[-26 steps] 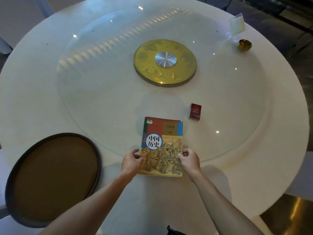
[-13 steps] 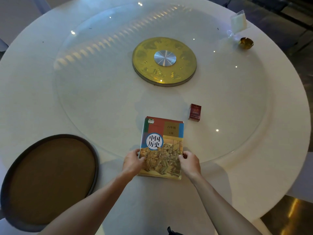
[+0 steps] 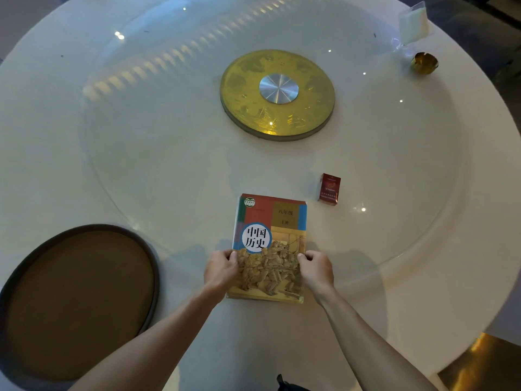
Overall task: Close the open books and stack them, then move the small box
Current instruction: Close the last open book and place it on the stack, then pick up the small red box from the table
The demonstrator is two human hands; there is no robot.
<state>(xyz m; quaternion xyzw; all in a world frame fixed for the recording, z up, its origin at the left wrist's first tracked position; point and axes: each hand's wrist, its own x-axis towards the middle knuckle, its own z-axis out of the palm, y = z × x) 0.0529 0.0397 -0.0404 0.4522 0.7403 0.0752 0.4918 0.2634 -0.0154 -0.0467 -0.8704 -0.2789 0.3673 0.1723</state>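
A closed book with a colourful cover (image 3: 270, 238) lies flat on the round white table (image 3: 423, 292), near its front edge; a second book's edges show just beneath it. My left hand (image 3: 221, 270) grips the stack's left edge and my right hand (image 3: 317, 268) grips its right edge, thumbs on the cover. A small dark red box (image 3: 329, 189) stands upright on the glass turntable, just beyond and to the right of the books, apart from both hands.
A large round brown tray (image 3: 76, 300) sits at the front left. A gold disc with a silver hub (image 3: 277, 94) marks the turntable's centre. At the far right stand a small gold bowl (image 3: 424, 62) and a clear card holder (image 3: 414, 22).
Both hands keep their hold on the stack's sides. The books have barely shifted; the view has moved slightly.
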